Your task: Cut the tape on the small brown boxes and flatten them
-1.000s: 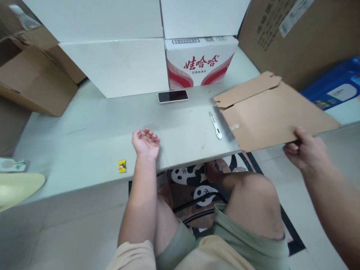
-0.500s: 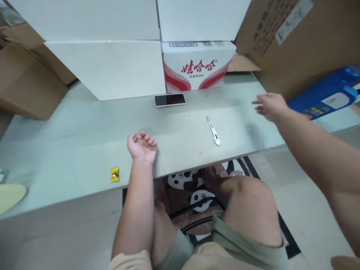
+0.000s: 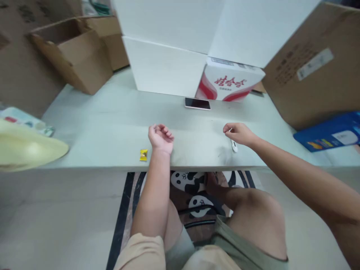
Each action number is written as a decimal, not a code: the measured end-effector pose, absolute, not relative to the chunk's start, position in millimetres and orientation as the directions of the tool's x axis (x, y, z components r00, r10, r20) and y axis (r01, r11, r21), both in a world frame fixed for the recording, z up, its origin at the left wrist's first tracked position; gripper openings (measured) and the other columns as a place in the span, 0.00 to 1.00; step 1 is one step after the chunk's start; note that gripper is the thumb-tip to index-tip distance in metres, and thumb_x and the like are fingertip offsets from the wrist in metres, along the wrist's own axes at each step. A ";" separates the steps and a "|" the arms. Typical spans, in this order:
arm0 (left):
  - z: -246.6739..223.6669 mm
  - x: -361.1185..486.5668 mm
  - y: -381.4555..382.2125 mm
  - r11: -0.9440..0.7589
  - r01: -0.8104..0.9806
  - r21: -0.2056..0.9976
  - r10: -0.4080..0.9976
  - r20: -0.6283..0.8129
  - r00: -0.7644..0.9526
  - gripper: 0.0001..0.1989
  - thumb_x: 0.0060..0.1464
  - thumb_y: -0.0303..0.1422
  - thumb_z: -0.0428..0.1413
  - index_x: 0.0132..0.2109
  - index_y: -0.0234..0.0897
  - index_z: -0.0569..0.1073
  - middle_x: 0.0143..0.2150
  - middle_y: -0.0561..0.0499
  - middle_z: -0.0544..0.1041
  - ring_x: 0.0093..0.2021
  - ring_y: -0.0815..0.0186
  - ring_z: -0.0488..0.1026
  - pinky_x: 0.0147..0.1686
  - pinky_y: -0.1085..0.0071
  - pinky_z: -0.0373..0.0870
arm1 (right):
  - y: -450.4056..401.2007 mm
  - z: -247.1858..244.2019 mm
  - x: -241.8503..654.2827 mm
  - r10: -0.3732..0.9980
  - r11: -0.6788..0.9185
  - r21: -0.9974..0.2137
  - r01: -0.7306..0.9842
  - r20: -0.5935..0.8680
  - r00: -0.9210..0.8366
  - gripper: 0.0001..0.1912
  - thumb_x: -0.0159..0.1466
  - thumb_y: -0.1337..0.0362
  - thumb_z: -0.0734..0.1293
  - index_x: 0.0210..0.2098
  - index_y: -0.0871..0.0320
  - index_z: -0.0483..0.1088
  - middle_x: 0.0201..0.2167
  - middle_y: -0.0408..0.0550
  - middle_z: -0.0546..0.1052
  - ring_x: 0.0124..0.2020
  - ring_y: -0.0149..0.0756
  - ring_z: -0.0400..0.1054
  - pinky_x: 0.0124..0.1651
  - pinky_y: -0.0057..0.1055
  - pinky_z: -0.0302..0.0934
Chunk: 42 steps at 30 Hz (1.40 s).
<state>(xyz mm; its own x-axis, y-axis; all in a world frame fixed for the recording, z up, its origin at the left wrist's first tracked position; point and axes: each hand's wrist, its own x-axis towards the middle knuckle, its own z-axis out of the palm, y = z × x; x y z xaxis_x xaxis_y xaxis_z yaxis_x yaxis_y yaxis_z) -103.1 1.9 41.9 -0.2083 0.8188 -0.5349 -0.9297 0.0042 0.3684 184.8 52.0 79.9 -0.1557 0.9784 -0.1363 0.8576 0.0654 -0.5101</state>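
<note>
My left hand [image 3: 161, 138] rests palm up on the pale tabletop, fingers loosely curled and apart, with nothing in it. Just left of that wrist lies a small yellow wrapped packet [image 3: 143, 155]. Over a white utility knife [image 3: 234, 146] hovers my right hand [image 3: 239, 134], its fingers bent and a gap between thumb and forefinger. The knife's lower end shows below the hand; part of its upper end is covered. Whether the fingers touch it is hard to see. A phone [image 3: 197, 104] lies screen up farther back.
White boxes [image 3: 168, 71] are stacked at the back, beside a red-and-white carton [image 3: 229, 84]. Open cardboard boxes [image 3: 87, 60] stand at the left and a large one [image 3: 306, 71] at the right. A blue container [image 3: 329, 131] and a pale yellow object [image 3: 28, 148] flank the table [image 3: 98, 131].
My right hand has moved left from beside the blue container to above the utility knife, its fingers bending more. The view has swung left. My left hand stays beside the yellow packet.
</note>
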 end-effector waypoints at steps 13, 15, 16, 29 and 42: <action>43.3 -176.8 -26.0 -0.242 -0.964 0.114 0.809 -0.525 -0.265 0.16 0.62 0.36 0.44 0.26 0.36 0.63 0.18 0.59 0.57 0.14 0.76 0.54 0.18 0.78 0.48 | 117.5 83.2 -119.2 0.679 0.723 -0.234 0.650 0.065 -0.732 0.07 0.54 0.68 0.67 0.32 0.55 0.75 0.34 0.45 0.80 0.36 0.36 0.74 0.43 0.33 0.66; 41.9 -183.5 -27.5 -0.274 -0.959 0.075 0.798 -0.538 -0.271 0.15 0.61 0.36 0.45 0.26 0.36 0.63 0.18 0.59 0.57 0.14 0.76 0.55 0.18 0.78 0.48 | 132.1 83.8 -166.9 0.641 0.761 -0.232 0.606 0.127 -0.757 0.08 0.55 0.68 0.68 0.36 0.55 0.75 0.39 0.47 0.81 0.41 0.40 0.75 0.47 0.36 0.68; 41.2 -186.3 -28.1 -0.289 -0.956 0.055 0.791 -0.548 -0.271 0.15 0.60 0.35 0.45 0.26 0.36 0.63 0.18 0.59 0.57 0.14 0.76 0.55 0.18 0.78 0.48 | 138.3 85.6 -190.5 0.621 0.780 -0.229 0.583 0.163 -0.767 0.09 0.56 0.68 0.69 0.38 0.55 0.75 0.42 0.49 0.80 0.44 0.43 0.75 0.50 0.39 0.69; 41.5 -197.7 -18.7 -0.333 -0.942 0.028 0.795 -0.529 -0.297 0.14 0.59 0.32 0.46 0.26 0.35 0.66 0.19 0.57 0.58 0.16 0.76 0.56 0.20 0.76 0.47 | 160.6 132.5 -332.6 0.587 0.803 0.011 0.596 0.157 -0.794 0.23 0.64 0.64 0.69 0.58 0.59 0.70 0.67 0.52 0.64 0.63 0.61 0.66 0.65 0.61 0.63; 36.7 -181.4 -40.1 -0.525 -0.275 0.805 0.318 -0.114 -0.941 0.07 0.57 0.33 0.52 0.31 0.39 0.64 0.30 0.54 0.62 0.32 0.69 0.61 0.36 0.72 0.60 | 75.2 127.8 -47.9 0.602 0.740 -0.203 0.641 0.625 -0.497 0.10 0.66 0.65 0.60 0.31 0.49 0.71 0.37 0.48 0.79 0.34 0.41 0.74 0.38 0.42 0.70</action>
<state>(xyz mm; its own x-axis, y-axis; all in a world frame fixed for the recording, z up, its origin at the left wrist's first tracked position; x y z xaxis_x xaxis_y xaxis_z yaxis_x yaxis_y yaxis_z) -181.4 -40.1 36.7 -0.9413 0.3175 -0.1143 -0.2750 -0.5254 0.8052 -47.9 75.2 127.8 -0.4971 0.6020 0.6248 0.6413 0.7400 -0.2028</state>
